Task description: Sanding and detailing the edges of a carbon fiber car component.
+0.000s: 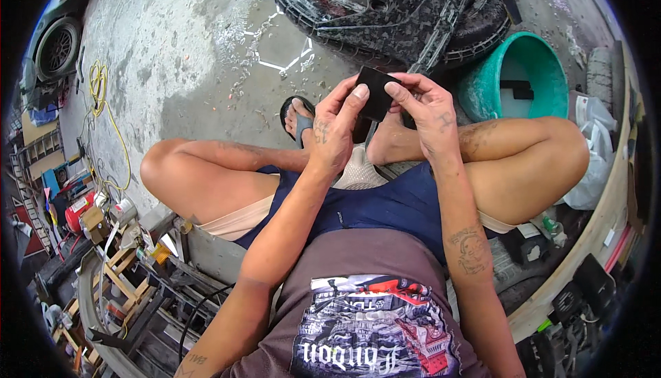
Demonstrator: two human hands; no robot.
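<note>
Between my two hands is a small black square sheet [376,94], stiff and flat like a piece of sandpaper. My left hand [340,108] pinches its left edge, with the thumb on top. My right hand [425,106] pinches the opposite edge the same way, thumb over the face and fingers behind. The sheet is held above my feet, in front of a large black moulded part [385,13] on the floor, which looks like a car bumper with wet, whitish smears.
Right of the black part stands a green bucket [475,87] with a dark block inside. A white plastic bag [592,144] lies beyond my right knee. At left are a yellow cable [100,92], a car wheel [58,49] and cluttered tools. My sandalled foot [299,120] rests on the concrete.
</note>
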